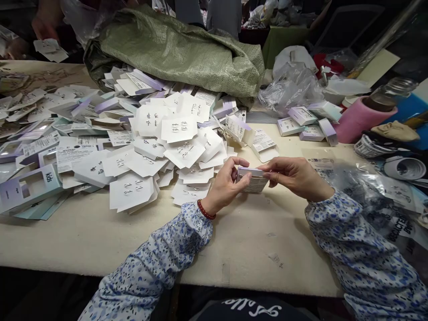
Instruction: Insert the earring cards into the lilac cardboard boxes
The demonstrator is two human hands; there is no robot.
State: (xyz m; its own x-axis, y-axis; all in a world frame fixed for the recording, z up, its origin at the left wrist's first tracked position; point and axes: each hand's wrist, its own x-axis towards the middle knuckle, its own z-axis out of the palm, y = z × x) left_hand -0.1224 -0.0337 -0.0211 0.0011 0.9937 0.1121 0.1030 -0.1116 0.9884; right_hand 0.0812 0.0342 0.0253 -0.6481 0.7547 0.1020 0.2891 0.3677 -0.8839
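Both my hands hold one small white and lilac box [253, 180] just above the cream table [254, 249]. My left hand [224, 185] grips its left end, thumb on top, a red bead bracelet on the wrist. My right hand [296, 176] pinches the right end with its fingertips. To the left of my hands lies a heap of white earring cards [167, 147], each carrying small metal earrings. Flat lilac and mint packaging sleeves [31, 185] are spread further left.
A green woven sack [180, 49] lies open at the back, cards spilling out. Finished small boxes [302, 122] sit at back right beside crumpled clear plastic [290, 87]. A pink roll [359, 118], tape rolls and plastic bags [384, 196] crowd the right edge. Another person's hand [43, 26] shows far left.
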